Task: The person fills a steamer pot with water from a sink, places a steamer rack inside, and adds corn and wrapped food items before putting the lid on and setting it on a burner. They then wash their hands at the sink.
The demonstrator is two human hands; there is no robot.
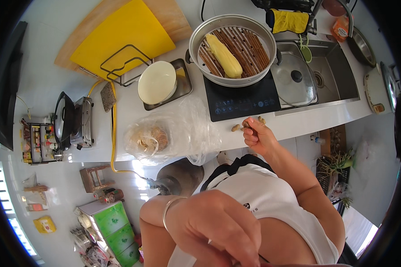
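Note:
My right hand (pixel 259 137) is closed at the counter's front edge, with what looks like a peanut (pixel 247 125) pinched between thumb and fingers. Small tan peanuts or shells (pixel 235 127) lie on the counter beside it. Raised close to the camera, my left hand (pixel 214 224) has its fingers curled in. A light bangle circles that wrist. The left fingertips run to the lower edge of the picture, and what they may hold is hidden. A clear plastic bag (pixel 196 133) rests on the counter, a brownish bundle (pixel 151 140) wrapped in its left end.
A steamer pot (pixel 194 66) holding a yellow, corn-like piece (pixel 224 55) sits on the black induction cooktop (pixel 236 104). A cream bowl (pixel 157 82) stands in a metal tray (pixel 182 91). To the right, a glass lid (pixel 294 86) leans by the sink (pixel 343 75). A yellow hose (pixel 114 133) hangs over the edge.

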